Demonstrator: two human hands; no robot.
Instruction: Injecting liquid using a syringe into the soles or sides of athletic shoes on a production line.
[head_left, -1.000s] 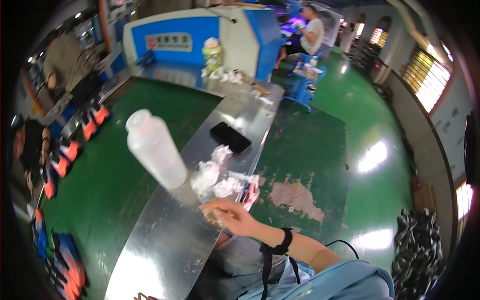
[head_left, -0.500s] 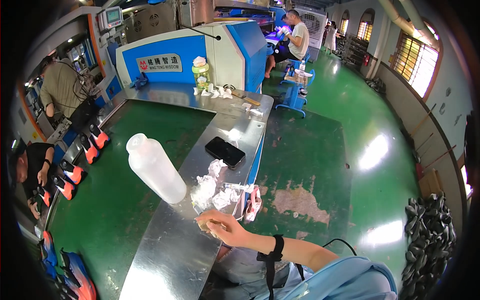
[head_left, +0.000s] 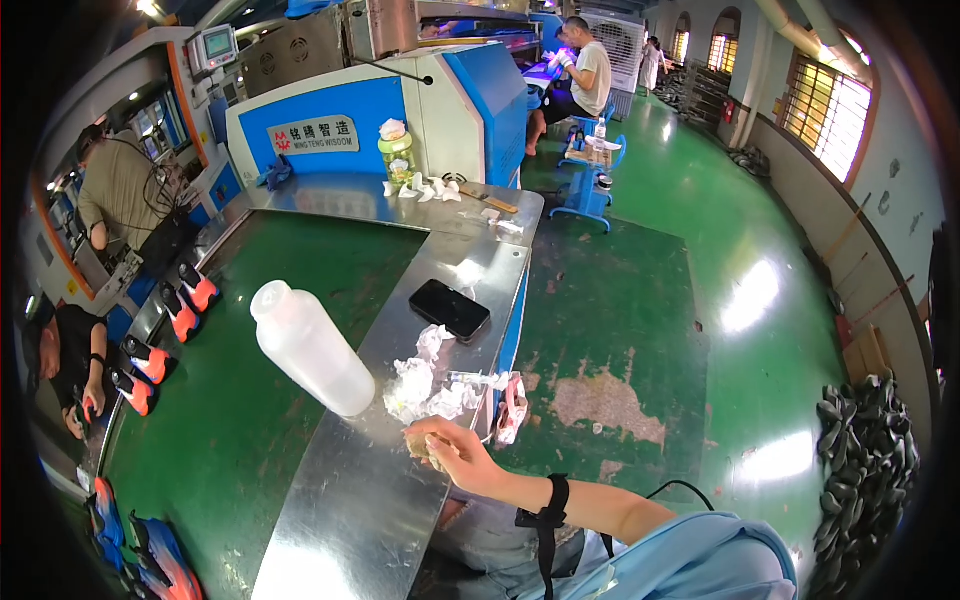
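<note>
The left hand is not showing, so I cannot tell how it is set. At the left, a pale plastic bottle (head_left: 315, 350) is standing near the left edge of the steel table (head_left: 340, 510); how full it is, I cannot tell.

Next, a small tan piece (head_left: 418, 446) is sitting in the grasp of the right hand (head_left: 462, 458), over the table toward its right edge; whether it is touching the steel is not showing. The fingers are curling well in around it, thumb against it, leaving little gap. It is looking light, likely a bit soft and crumbly, so a gentle pinch at its sides should be serving better than a hard squeeze, which could be breaking bits off.

Just beyond the hand, crumpled paper (head_left: 410, 390) is lying between the bottle and the table's right edge, probably feather-light and easily crushed. Further along that edge, a black phone (head_left: 450, 308) is lying flat, probably stiff and slick. Rightmost, a pinkish packet (head_left: 512, 408) is resting at the right edge, seemingly limp.
</note>
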